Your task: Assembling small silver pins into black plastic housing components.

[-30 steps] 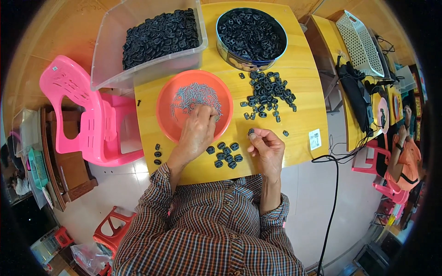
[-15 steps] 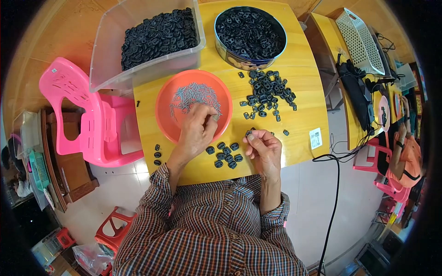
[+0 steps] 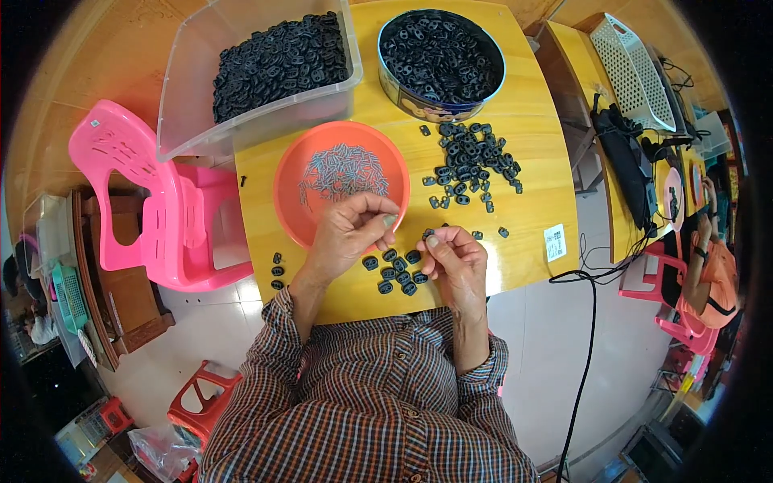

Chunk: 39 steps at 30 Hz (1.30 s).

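Two hands above table, right hand [image 3: 455, 259] fingers pinching black part [image 3: 430, 236], left hand [image 3: 348, 233] fingers pinched (contents unclear) beside orange bowl [image 3: 291, 201]

I see a small black oval piece [image 3: 432, 238] pinched upright at the fingertips above the table's near edge, a thin grey metal clip [image 3: 390, 220] held just left of it over the rim of the orange bowl [image 3: 294, 209], which holds a loose heap of such clips.

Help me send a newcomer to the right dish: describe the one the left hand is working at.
On the yellow table, look just ahead of the left hand. The shallow round orange dish holds small grey metal pieces; the clear bin and round tin hold black parts.
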Each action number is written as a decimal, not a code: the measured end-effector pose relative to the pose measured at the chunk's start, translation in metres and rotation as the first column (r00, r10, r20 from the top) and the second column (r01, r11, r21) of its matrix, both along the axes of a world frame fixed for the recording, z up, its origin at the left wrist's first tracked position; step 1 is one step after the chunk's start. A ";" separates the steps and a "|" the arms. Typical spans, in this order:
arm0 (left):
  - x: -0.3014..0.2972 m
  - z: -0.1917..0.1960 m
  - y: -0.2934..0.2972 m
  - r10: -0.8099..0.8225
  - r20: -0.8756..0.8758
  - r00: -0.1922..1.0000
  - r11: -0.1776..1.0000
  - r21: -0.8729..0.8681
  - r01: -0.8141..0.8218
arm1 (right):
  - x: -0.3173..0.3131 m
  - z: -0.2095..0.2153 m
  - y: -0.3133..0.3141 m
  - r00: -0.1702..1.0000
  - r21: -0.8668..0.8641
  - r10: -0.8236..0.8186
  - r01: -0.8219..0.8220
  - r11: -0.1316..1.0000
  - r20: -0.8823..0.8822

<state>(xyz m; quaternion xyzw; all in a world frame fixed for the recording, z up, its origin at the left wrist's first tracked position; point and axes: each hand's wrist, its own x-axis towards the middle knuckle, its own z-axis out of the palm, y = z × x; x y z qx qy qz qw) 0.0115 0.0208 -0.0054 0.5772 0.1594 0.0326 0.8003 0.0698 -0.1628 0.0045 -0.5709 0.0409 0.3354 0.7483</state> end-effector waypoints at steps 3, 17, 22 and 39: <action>0.001 0.005 -0.009 -0.032 0.026 0.999 0.999 -0.036 0.033 | -0.002 0.002 0.000 1.000 0.038 0.007 -0.007 0.999 0.007; 0.007 0.011 -0.039 -0.119 0.000 0.993 0.992 -0.046 0.119 | -0.008 0.006 -0.009 0.998 0.068 -0.042 0.038 0.997 0.053; 0.008 0.009 -0.042 -0.130 -0.006 0.992 0.991 -0.015 0.130 | -0.009 0.005 -0.010 0.996 0.047 -0.035 0.031 0.998 0.079; 0.009 0.007 -0.046 -0.112 -0.017 0.994 0.990 0.088 0.113 | -0.009 0.011 -0.007 0.994 0.005 -0.046 0.046 0.999 0.101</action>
